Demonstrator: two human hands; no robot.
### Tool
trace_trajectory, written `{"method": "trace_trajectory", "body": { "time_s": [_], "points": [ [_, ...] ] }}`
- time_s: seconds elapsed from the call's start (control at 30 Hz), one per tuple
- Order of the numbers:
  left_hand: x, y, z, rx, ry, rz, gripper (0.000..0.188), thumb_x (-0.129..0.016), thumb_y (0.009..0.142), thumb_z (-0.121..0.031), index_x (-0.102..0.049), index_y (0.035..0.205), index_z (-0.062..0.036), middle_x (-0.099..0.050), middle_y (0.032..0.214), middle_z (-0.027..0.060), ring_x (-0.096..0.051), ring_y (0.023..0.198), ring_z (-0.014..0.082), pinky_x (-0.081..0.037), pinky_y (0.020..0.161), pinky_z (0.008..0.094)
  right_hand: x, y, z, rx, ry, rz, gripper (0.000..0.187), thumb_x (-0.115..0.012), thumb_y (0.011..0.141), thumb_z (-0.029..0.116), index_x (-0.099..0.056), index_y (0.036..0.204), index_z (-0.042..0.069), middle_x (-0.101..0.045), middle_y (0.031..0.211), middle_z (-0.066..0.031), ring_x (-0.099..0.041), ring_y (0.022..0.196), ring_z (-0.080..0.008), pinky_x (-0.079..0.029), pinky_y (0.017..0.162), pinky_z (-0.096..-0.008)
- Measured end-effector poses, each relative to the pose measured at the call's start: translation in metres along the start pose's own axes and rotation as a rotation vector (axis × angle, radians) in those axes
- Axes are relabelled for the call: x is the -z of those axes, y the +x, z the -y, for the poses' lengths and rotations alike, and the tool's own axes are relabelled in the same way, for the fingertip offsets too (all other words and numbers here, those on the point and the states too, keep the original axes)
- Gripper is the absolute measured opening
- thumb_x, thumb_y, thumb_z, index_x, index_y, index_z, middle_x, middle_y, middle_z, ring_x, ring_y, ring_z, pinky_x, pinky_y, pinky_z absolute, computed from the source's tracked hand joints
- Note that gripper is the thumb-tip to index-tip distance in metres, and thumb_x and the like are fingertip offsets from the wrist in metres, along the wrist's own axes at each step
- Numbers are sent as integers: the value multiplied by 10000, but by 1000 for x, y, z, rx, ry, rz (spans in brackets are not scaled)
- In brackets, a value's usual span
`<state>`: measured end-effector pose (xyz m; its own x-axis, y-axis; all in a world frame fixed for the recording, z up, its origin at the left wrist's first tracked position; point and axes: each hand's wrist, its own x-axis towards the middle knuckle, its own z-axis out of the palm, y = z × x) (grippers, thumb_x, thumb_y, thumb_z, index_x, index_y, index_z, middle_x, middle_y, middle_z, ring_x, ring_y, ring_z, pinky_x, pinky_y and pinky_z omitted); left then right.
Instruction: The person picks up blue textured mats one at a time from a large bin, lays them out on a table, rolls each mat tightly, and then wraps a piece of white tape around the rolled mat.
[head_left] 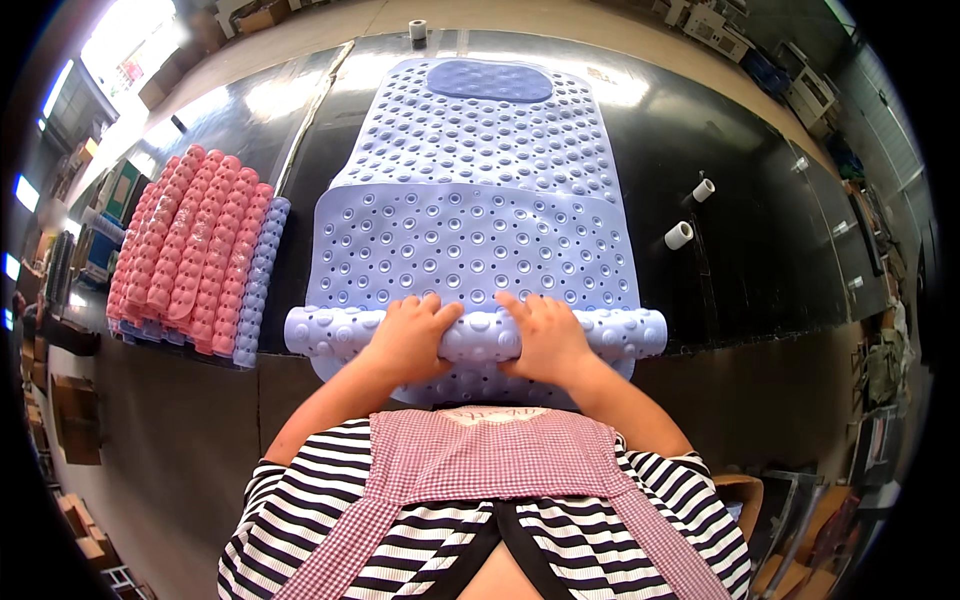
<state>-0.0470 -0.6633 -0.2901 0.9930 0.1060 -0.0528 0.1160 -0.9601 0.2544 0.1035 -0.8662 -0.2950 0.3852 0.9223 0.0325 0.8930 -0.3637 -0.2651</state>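
A light blue rubber bath mat (480, 240) with rows of suction cups lies at the table's near edge, its front part rolled into a tube. My left hand (412, 338) and my right hand (545, 340) grip the roll near its middle, fingers wrapped over the top and thumbs pointing inward. Part of the mat hangs below the roll, against my checked apron. Beyond it lies another blue mat (480, 135), suction cups up, with a darker blue oval pad (490, 80) at its far end; the near mat overlaps it.
Left on the black table (750, 270) is a pile of rolled pink mats (190, 245) with a blue roll (262, 280) beside them. Two small white rolls (679, 236) stand at right, another (417, 30) at the far edge. Cardboard boxes (76, 420) sit on the floor.
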Motion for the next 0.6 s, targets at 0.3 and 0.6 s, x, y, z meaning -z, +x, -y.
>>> {"method": "trace_trajectory", "body": {
  "time_s": [0.3,0.6],
  "points": [
    [43,41,18,86,-255,286,968,-960,533,-437,-577,1369,-134,-563,1222,149,-600,1170,361,-499,972,431,9,9,-11,101,53,-73,724,-879,681,422,-595,1237,57,-608,1257,-122,-505,1276,-300,-349,1080,-467],
    [-4,20,14,74,18,-139,777,-753,797,-537,-562,1400,-86,-564,1314,198,-484,1279,390,-350,1107,500,-1,23,-17,33,68,-234,596,-721,847,452,-636,1264,34,-625,1289,-127,-533,1248,-288,-355,1072,-460]
  ]
}}
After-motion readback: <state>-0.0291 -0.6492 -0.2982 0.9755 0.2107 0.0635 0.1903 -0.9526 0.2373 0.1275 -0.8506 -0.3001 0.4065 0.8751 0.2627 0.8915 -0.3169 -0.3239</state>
